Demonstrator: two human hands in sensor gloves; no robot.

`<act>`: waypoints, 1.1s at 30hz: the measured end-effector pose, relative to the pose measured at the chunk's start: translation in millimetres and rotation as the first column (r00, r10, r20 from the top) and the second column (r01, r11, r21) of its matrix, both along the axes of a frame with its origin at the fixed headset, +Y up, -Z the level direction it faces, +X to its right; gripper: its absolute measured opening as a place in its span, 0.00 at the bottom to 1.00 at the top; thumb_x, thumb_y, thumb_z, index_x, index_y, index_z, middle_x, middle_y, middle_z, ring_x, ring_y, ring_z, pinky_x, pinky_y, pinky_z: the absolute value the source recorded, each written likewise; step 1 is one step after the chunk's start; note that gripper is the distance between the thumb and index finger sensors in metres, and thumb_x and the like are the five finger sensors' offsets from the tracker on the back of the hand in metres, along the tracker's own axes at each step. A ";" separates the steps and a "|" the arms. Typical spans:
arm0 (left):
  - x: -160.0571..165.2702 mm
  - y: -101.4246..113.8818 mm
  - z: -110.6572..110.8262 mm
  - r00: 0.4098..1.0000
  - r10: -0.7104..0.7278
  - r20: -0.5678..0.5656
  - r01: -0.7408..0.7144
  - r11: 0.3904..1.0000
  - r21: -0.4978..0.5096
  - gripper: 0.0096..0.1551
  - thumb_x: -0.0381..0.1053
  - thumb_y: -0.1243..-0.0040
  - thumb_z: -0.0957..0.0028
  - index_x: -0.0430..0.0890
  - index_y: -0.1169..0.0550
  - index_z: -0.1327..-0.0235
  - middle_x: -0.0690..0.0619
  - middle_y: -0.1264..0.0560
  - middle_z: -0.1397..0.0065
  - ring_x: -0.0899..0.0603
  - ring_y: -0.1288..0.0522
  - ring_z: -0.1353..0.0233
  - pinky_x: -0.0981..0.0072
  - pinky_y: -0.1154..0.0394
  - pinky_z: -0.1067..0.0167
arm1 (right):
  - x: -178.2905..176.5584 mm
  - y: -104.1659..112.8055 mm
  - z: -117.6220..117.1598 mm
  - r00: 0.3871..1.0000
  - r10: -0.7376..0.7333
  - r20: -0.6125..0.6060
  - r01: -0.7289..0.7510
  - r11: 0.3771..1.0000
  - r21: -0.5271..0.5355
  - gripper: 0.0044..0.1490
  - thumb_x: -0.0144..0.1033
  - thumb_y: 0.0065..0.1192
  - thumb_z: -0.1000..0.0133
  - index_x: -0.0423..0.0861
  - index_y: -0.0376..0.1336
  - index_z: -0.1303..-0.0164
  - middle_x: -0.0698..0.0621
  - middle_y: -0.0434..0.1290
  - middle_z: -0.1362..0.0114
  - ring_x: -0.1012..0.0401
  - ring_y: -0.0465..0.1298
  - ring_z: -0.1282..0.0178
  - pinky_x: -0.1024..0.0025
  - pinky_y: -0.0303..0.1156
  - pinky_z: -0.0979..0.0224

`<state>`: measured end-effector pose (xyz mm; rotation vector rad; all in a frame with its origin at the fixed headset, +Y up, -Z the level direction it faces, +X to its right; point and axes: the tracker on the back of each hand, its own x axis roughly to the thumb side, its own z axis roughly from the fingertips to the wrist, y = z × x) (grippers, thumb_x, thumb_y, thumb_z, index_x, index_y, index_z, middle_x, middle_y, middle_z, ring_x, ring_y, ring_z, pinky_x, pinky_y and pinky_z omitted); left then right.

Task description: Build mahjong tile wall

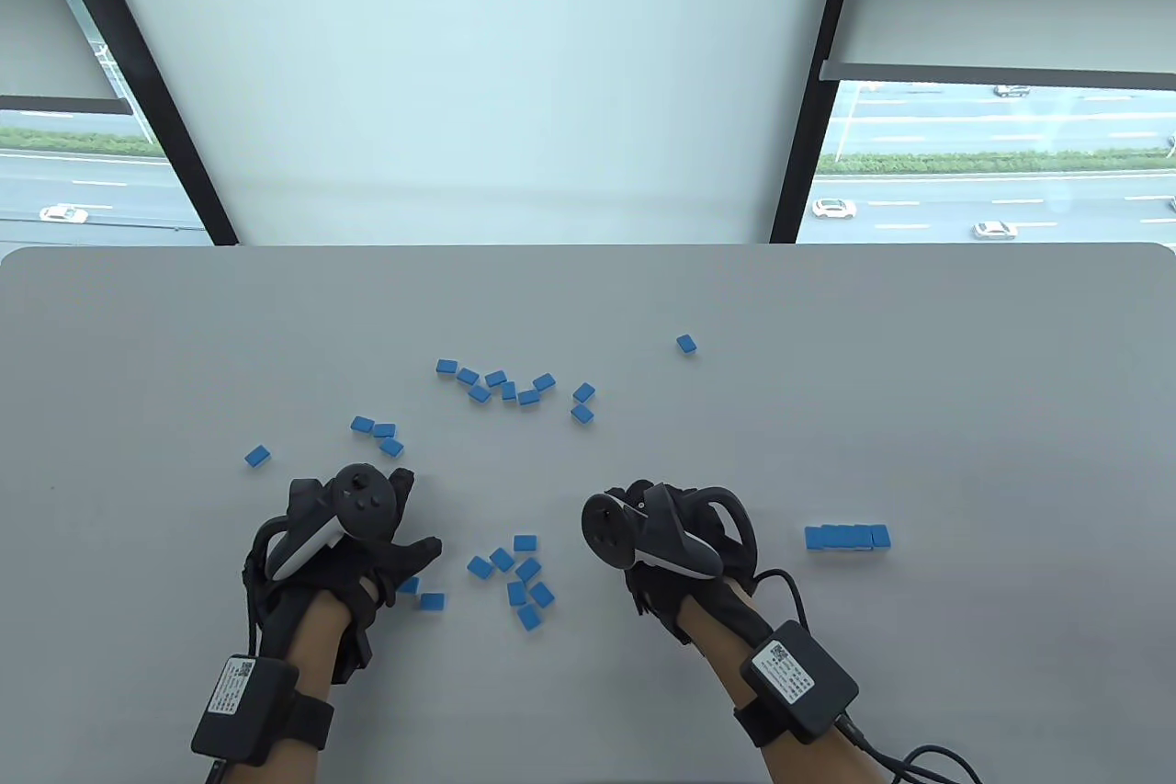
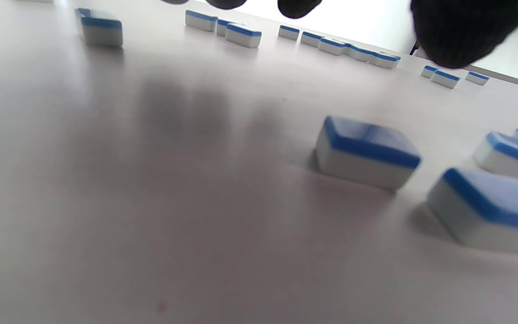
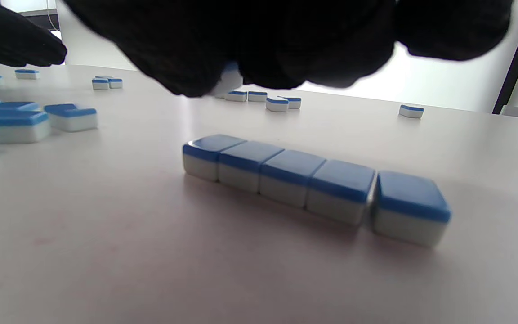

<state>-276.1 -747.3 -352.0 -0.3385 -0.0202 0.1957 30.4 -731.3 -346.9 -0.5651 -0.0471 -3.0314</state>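
Note:
Blue-backed, white-faced mahjong tiles lie on a grey table [image 1: 919,380]. A short row of several tiles [image 1: 846,537] lies face down at the right; in the right wrist view [image 3: 286,173] its rightmost tile [image 3: 409,207] sits a small gap apart. My right hand [image 1: 643,504] hovers left of the row, fingers curled [image 3: 259,54], and seems to pinch one tile [image 3: 228,81]. My left hand [image 1: 404,527] is spread flat just above the table and holds nothing; its fingertips [image 2: 461,36] hang over loose tiles [image 2: 367,150].
A loose cluster of tiles [image 1: 519,577] lies between my hands, two more [image 1: 423,593] by my left thumb. Further clusters lie farther back [image 1: 514,384] and at the left [image 1: 377,433]. Single tiles lie at the left [image 1: 258,456] and far right [image 1: 686,344].

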 end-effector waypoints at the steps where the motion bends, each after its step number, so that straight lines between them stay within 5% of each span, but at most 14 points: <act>1: -0.3 -0.1 -0.1 1.000 0.001 0.000 -0.001 1.000 0.001 0.55 0.77 0.46 0.58 0.59 0.48 0.19 0.45 0.54 0.14 0.28 0.54 0.18 0.21 0.56 0.31 | -0.1 -1.4 -0.5 1.000 0.008 0.003 -0.008 1.000 -0.011 0.37 0.41 0.70 0.55 0.44 0.62 0.35 0.50 0.73 0.44 0.56 0.78 0.63 0.53 0.75 0.50; 15: -1.7 -0.5 -1.0 1.000 0.010 0.002 -0.010 1.000 0.006 0.55 0.77 0.46 0.58 0.59 0.48 0.19 0.45 0.54 0.14 0.28 0.54 0.18 0.21 0.56 0.31 | -3.3 -5.6 2.3 0.997 0.074 0.015 -0.073 0.997 -0.037 0.40 0.46 0.70 0.56 0.44 0.61 0.34 0.50 0.73 0.43 0.56 0.78 0.63 0.52 0.75 0.50; 22: -1.8 -1.6 -1.1 1.000 0.005 0.001 -0.005 1.000 0.000 0.55 0.77 0.46 0.58 0.59 0.48 0.19 0.45 0.54 0.14 0.28 0.54 0.18 0.21 0.56 0.31 | -28.0 7.0 24.5 0.992 -0.010 -0.124 0.010 1.000 -0.001 0.43 0.47 0.71 0.56 0.50 0.58 0.31 0.51 0.68 0.32 0.53 0.79 0.51 0.51 0.74 0.41; 33: -2.6 -2.0 -1.2 1.000 -0.001 -0.006 0.001 1.000 -0.009 0.55 0.77 0.46 0.58 0.59 0.48 0.19 0.45 0.54 0.14 0.28 0.54 0.18 0.21 0.56 0.31 | -57.1 -17.0 46.9 0.956 0.023 -0.294 -0.039 0.998 -0.047 0.41 0.44 0.73 0.55 0.57 0.59 0.31 0.52 0.66 0.25 0.51 0.79 0.39 0.50 0.73 0.34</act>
